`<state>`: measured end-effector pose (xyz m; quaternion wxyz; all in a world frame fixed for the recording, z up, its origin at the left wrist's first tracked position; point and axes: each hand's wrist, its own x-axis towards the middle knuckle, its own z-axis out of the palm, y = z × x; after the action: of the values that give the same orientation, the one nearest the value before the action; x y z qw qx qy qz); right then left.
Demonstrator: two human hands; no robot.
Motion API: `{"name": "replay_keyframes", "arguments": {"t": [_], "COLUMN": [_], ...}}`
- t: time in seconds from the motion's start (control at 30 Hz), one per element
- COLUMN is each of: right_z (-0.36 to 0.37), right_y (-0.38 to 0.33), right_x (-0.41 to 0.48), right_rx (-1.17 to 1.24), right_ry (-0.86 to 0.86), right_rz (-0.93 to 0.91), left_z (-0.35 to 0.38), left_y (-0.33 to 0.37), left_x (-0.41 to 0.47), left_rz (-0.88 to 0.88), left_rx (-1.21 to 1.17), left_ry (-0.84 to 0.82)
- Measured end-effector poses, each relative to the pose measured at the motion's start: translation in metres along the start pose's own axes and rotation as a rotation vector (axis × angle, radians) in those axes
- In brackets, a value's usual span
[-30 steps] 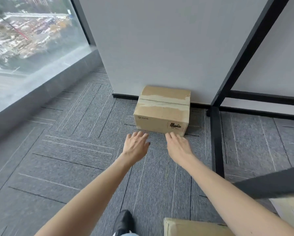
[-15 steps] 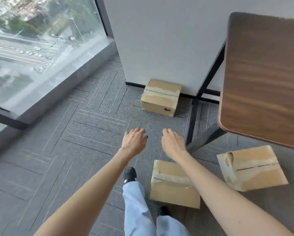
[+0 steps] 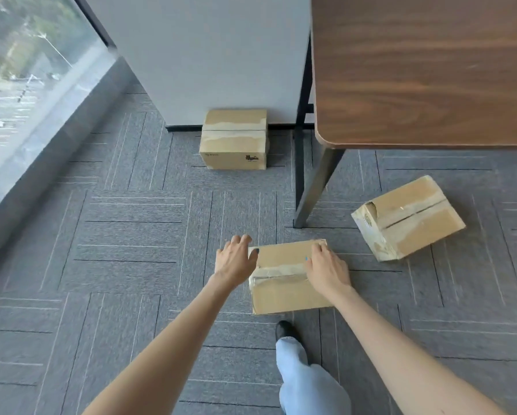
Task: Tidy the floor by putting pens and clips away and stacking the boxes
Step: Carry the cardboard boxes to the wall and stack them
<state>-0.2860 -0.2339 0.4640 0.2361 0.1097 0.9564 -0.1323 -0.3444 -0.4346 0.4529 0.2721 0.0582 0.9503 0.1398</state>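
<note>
- Carpet (image 3: 125, 265) bears three taped cardboard boxes, well apart.
- Near box (image 3: 284, 292) lies flat just ahead of a shoe (image 3: 284, 329).
- Left hand (image 3: 236, 262) grips its left edge, thumb on top, fingers curled down the side.
- Right hand (image 3: 326, 268) holds its right side, fingers bent over the far edge.
- Far box (image 3: 234, 139) sits against the wall (image 3: 209, 55).
- Third box (image 3: 409, 220) lies askew, right of the table leg (image 3: 314, 187).

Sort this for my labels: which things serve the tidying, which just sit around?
Job: nearest taped brown cardboard box; far brown cardboard box; torn brown cardboard box at right.
Lying about: dark wooden table; window.
</note>
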Motion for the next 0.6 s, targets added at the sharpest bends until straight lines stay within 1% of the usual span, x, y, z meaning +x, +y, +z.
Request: {"name": "replay_keyframes", "arguments": {"t": [0.23, 0.3, 0.37, 0.5, 0.6], "right_z": [0.142, 0.183, 0.218, 0.277, 0.306], "right_y": [0.056, 0.070, 0.082, 0.107, 0.117], "right_x": [0.030, 0.045, 0.063, 0.098, 0.112], "right_rx": [0.053, 0.071, 0.143, 0.310, 0.443], "right_ry": [0.048, 0.098, 0.139, 0.211, 0.227], "right_rz": [0.167, 0.188, 0.233, 0.340, 0.433], "left_z": [0.141, 0.176, 0.204, 0.253, 0.284], "left_y": [-0.038, -0.054, -0.069, -0.094, -0.102], "left_x": [0.052, 0.067, 0.084, 0.111, 0.122], "left_rz": [-0.009, -0.015, -0.027, -0.051, -0.099], "left_rx": [-0.099, -0.135, -0.176, -0.328, -0.530], "left_ry": [-0.003, 0.024, 0.050, 0.051, 0.062]}}
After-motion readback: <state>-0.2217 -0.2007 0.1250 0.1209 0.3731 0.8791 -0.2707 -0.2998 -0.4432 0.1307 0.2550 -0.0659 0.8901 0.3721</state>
